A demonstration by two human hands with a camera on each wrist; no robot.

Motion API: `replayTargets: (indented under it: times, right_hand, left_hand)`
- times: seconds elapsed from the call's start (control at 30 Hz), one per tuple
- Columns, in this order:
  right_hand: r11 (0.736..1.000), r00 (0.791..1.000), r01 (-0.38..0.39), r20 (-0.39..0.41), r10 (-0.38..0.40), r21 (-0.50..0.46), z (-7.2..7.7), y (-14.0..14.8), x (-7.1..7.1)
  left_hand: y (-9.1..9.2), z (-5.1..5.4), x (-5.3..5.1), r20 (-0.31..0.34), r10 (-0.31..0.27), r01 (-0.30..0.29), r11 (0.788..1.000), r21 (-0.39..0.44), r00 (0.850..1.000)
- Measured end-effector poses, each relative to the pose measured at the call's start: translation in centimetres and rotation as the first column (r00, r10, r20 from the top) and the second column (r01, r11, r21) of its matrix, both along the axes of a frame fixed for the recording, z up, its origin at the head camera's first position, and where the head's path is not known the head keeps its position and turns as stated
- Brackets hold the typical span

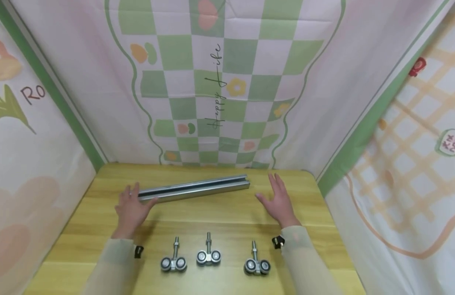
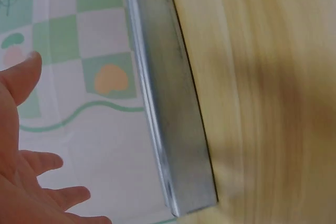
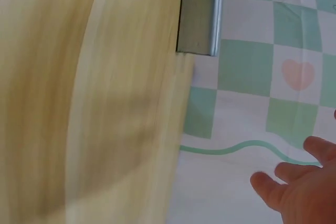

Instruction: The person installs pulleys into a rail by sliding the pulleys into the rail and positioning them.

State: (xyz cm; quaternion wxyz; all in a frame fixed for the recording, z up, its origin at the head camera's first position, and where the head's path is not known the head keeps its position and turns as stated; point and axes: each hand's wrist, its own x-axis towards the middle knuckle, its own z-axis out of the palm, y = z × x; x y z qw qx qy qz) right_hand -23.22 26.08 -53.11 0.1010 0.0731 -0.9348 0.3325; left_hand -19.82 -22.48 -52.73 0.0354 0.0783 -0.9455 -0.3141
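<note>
A silver metal channel rail (image 1: 198, 189) lies slightly slanted on the wooden table, its open slot visible in the head view. My left hand (image 1: 130, 211) hovers by the rail's left end with spread fingers; in the left wrist view a gap shows between the fingers (image 2: 68, 198) and the rail (image 2: 176, 103). Past the rail's right end, my right hand (image 1: 280, 203) is held with its fingers extended and nothing in it. Nearer me stand three roller trolleys with threaded bolts: a left one (image 1: 173, 263), a middle one (image 1: 208, 256) and a right one (image 1: 256, 265).
The yellowish wooden table (image 1: 198, 221) ends at a hanging cloth backdrop (image 1: 212, 102) with green checks. Cloth walls close in on the left (image 1: 35, 164) and the right (image 1: 397, 172). Each wrist carries a small black device.
</note>
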Motion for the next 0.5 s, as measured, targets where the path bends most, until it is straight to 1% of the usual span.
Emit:
replayTargets:
  times: [0.13, 0.23, 0.37, 0.5]
  right_hand:
    - [0.999, 1.000, 0.002, -0.027, -0.001, 0.048, 0.3, 0.0, -0.8]
    - [0.998, 0.999, 0.003, -0.049, 0.000, 0.064, 0.6, -0.1, -1.3]
    - [0.995, 0.997, -0.005, -0.075, 0.013, 0.103, 0.9, -0.5, -2.1]
    - [0.988, 0.995, 0.001, -0.100, 0.015, 0.156, 0.6, -0.9, -3.1]
  left_hand:
    - [-1.0, -0.4, 0.1, 0.011, -0.002, 0.002, 0.999, -0.048, 1.000]
    - [-1.5, -0.5, 0.1, 0.032, 0.006, -0.004, 0.998, -0.065, 0.999]
    - [-1.9, -0.6, 0.1, 0.064, 0.021, -0.018, 0.999, -0.048, 0.998]
    - [-2.2, -0.9, 0.1, 0.072, 0.031, -0.030, 0.999, -0.016, 0.997]
